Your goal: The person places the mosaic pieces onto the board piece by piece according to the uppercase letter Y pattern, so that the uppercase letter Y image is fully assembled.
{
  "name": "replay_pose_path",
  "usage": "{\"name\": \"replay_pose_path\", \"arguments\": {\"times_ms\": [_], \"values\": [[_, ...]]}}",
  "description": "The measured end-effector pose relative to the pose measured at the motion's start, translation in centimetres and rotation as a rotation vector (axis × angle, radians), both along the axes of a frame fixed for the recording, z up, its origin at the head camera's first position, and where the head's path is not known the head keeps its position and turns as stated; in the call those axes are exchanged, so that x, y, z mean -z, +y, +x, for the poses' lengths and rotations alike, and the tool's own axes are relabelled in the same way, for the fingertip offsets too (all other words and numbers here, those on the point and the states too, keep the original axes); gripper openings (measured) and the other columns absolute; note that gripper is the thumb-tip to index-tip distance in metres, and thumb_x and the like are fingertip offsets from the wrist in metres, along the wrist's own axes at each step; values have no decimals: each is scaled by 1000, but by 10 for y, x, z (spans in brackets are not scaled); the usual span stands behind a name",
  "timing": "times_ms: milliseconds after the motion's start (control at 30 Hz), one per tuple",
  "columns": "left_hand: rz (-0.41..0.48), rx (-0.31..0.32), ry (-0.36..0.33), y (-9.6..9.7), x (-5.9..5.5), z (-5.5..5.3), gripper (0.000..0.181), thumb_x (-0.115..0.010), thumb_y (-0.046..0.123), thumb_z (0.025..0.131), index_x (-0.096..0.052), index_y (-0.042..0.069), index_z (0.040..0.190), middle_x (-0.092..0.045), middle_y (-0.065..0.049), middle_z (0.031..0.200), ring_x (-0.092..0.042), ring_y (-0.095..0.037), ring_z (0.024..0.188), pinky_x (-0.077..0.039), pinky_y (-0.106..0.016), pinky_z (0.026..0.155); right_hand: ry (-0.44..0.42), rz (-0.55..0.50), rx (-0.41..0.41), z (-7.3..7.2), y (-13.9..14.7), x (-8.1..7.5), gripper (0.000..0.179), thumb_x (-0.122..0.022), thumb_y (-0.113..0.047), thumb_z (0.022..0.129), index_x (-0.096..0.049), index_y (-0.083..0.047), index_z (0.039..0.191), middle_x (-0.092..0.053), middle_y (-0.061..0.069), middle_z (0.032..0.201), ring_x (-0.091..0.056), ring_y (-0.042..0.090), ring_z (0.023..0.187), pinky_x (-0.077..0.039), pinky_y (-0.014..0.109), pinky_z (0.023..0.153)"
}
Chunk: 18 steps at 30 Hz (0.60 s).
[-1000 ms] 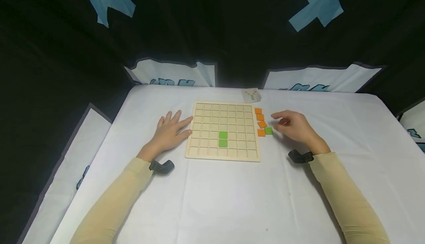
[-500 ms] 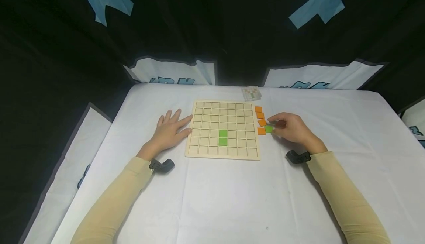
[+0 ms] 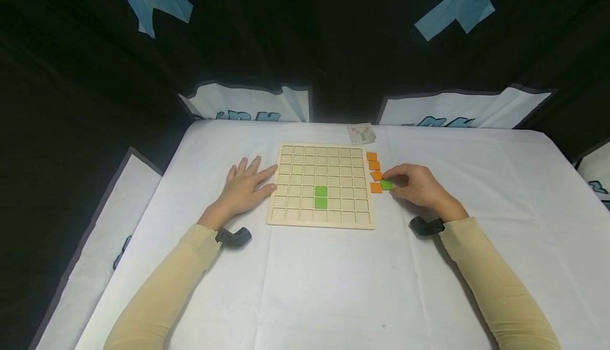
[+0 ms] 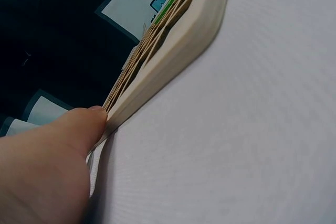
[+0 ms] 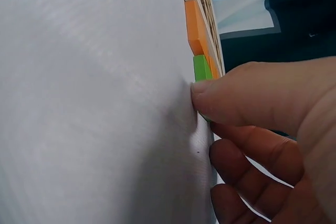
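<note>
My right hand (image 3: 419, 185) pinches a loose green square tile (image 3: 386, 185) between thumb and index finger, right of the board. In the right wrist view the thumb (image 5: 236, 95) presses on the near edge of the green tile (image 5: 201, 67); its far side is partly hidden. Flat on the cloth, fingers spread, my left hand (image 3: 242, 191) touches the left edge of the wooden grid board (image 3: 320, 226) with thumb and index finger. Two green tiles (image 3: 321, 196) sit in the board's cells, one above the other.
Several orange tiles (image 3: 375, 187) lie in a loose column along the board's right edge, close to the green one. Behind the board's top right corner lies a small pattern card (image 3: 361, 134). A white cloth (image 3: 324, 286) covers the table; black curtains (image 3: 333, 32) hang behind.
My right hand has moved left and slightly down to the loose green tile, and its thumb and index finger have closed in on it. The left hand has stayed at the board's edge.
</note>
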<state>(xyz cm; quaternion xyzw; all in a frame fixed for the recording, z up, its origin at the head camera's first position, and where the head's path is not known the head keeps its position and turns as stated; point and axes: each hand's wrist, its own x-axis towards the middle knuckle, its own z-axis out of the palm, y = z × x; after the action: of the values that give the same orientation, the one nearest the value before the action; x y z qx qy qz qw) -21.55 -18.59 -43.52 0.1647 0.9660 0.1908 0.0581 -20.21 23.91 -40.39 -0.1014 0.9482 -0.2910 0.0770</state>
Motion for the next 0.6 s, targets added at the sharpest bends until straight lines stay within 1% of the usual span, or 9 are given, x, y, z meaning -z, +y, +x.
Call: {"name": "replay_pose_path", "arguments": {"times_ms": [167, 333, 600], "values": [[-4, -3, -3, 0, -1, 0, 60, -49, 47, 104, -39, 24, 158, -15, -23, 170, -1, -52, 157, 2, -69, 124, 19, -4, -12, 1, 0, 1, 36, -70, 4, 85, -72, -1, 121, -67, 23, 131, -63, 39, 117, -51, 56, 105], [-5, -5, -5, 0, -2, 1, 60, -49, 47, 104, -39, 24, 158, -14, -23, 170, -1, -52, 157, 1, -69, 125, 34, -8, -22, 1, 0, 2, 35, -69, 4, 85, -73, -1, 119, -68, 23, 129, -64, 39, 116, -52, 56, 104], [-7, -7, -2, 1, -1, 1, 60, -49, 47, 104, -39, 25, 158, -15, -23, 170, -2, -52, 157, 1, -69, 125, 18, -4, -20, 1, 0, 2, 36, -70, 3, 85, -72, -1, 121, -67, 23, 131, -63, 39, 117, -51, 56, 106]]}}
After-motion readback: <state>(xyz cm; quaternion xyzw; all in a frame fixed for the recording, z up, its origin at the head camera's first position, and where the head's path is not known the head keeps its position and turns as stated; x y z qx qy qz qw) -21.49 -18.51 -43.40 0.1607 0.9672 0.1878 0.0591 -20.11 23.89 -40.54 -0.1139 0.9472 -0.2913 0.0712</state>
